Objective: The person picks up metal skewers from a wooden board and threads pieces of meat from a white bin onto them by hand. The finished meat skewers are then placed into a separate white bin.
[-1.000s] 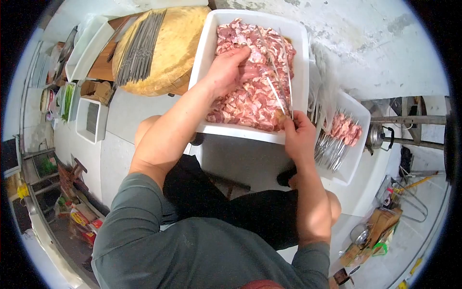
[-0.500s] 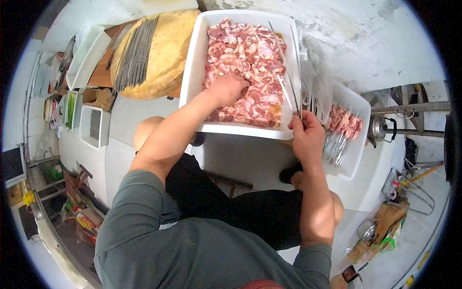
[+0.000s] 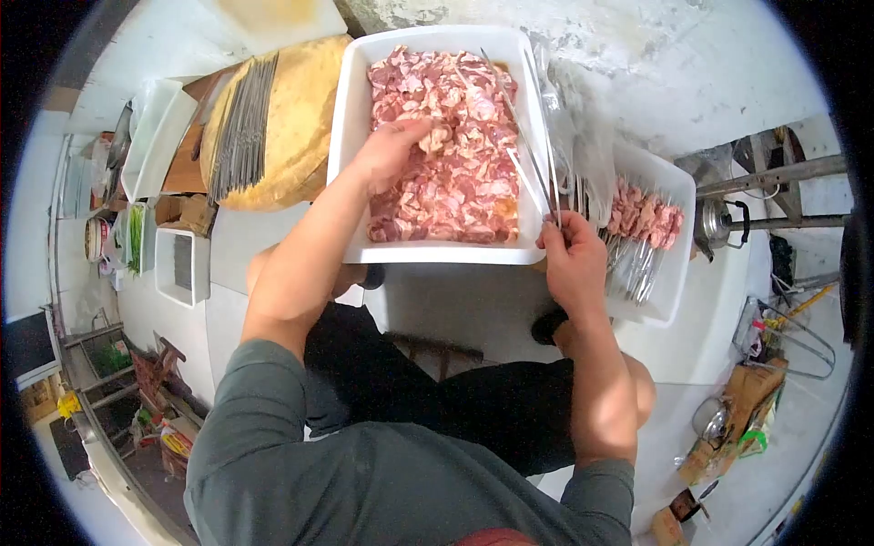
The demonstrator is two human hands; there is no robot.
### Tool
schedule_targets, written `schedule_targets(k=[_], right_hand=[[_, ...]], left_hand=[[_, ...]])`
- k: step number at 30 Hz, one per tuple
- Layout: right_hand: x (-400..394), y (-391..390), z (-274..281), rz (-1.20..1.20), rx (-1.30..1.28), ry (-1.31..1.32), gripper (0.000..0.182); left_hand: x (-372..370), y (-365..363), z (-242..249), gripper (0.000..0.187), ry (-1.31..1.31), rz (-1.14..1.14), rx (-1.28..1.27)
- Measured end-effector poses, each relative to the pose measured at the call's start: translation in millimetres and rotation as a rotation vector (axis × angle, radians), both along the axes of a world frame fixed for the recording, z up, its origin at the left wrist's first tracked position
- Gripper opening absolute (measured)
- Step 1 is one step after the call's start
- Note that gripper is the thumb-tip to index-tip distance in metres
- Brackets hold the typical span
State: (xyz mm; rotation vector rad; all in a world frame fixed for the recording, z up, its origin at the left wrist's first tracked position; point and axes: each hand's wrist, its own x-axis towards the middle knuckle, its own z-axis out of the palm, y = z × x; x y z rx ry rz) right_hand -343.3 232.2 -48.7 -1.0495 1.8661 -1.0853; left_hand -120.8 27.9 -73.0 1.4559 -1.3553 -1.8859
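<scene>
A white plastic tub (image 3: 437, 253) filled with cut raw meat (image 3: 446, 202) stands in front of me. Over the left part of the tub, my left hand (image 3: 387, 159) is closed, with a piece of meat (image 3: 437, 138) at its fingertips. My right hand (image 3: 575, 259) is at the tub's front right corner. Its thumb and fingers pinch the lower ends of thin metal skewers (image 3: 551, 177), which slant up along the tub's right side. How many it holds I cannot make out.
A round wooden board (image 3: 305, 118) at left carries a bundle of skewers (image 3: 244, 127). To the right, a white bin (image 3: 674, 282) holds skewered meat (image 3: 642, 216), beside clear plastic bags (image 3: 583, 118). A metal kettle (image 3: 712, 227) stands farther right.
My left hand has lifted up and leftward from the meat, a piece now at its fingertips. My right hand keeps its hold on the skewers. The whole view has shifted slightly.
</scene>
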Motion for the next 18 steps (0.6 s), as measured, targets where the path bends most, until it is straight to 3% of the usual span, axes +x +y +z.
schedule_targets(k=[3, 6, 10, 11, 14, 18], right_hand=[[2.9, 0.0, -2.1, 0.009, 0.029, 0.032, 0.016], [5.9, 0.6, -4.4, 0.021, 0.042, 0.022, 0.016], [7.6, 1.1, -9.8, 0.044, 0.040, 0.003, 0.016], [8.1, 1.4, -10.8, 0.047, 0.033, 0.015, 0.016], [8.9, -0.5, -10.6, 0.052, 0.023, 0.042, 0.015], [9.7, -1.9, -3.7, 0.065, 0.032, 0.044, 0.015]], left_hand=[[5.4, -0.6, 8.8, 0.032, 0.494, 0.215, 0.223], [14.0, -8.1, -1.5, 0.034, 0.553, 0.210, 0.263], [21.7, -13.5, -11.5, 0.027, 0.500, 0.150, 0.127], [21.0, -11.7, -14.8, 0.027, 0.420, 0.192, 0.093], [14.1, -0.1, 30.3, 0.031, -0.301, -0.073, -0.203], [17.4, 0.9, 9.2, 0.033, -0.560, -0.260, -0.590]])
